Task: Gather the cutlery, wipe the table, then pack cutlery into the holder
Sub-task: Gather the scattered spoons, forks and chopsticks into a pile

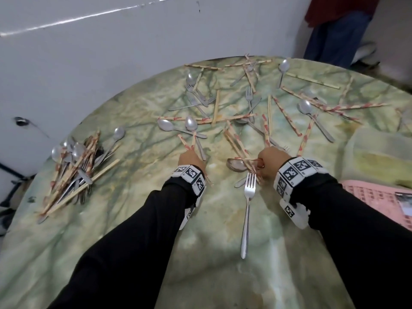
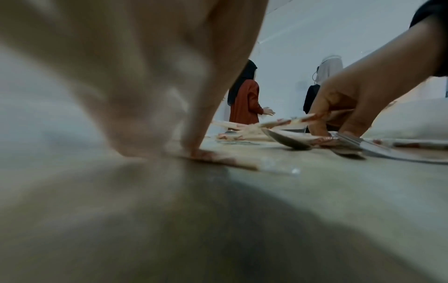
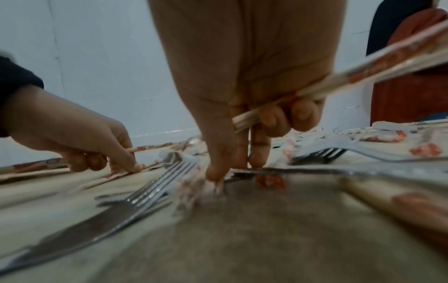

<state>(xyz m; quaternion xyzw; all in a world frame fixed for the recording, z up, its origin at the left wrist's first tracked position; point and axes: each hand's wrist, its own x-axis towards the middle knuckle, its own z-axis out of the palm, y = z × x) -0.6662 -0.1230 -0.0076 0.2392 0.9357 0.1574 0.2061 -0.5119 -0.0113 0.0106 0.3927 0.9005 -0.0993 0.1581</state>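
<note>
Spoons, forks and red-patterned chopsticks lie scattered over the far half of the round green marbled table (image 1: 156, 219). A gathered pile of cutlery (image 1: 75, 161) sits at the left edge. My left hand (image 1: 190, 155) grips a pair of chopsticks (image 1: 186, 142) low on the table; its thumb presses one down (image 2: 218, 159). My right hand (image 1: 264, 162) holds several chopsticks (image 3: 339, 76) in its curled fingers. Its thumb and forefinger pinch at another chopstick (image 3: 213, 183) lying on the table beside a spoon (image 1: 236, 165). A fork (image 1: 247, 210) lies just below the right hand.
A yellow-green cloth (image 1: 379, 152) lies at the right, with a pink slotted basket (image 1: 376, 197) near the right table edge. A white wall runs behind the table. A person (image 1: 338, 25) stands past the far right edge; two people (image 2: 244, 99) show in the left wrist view.
</note>
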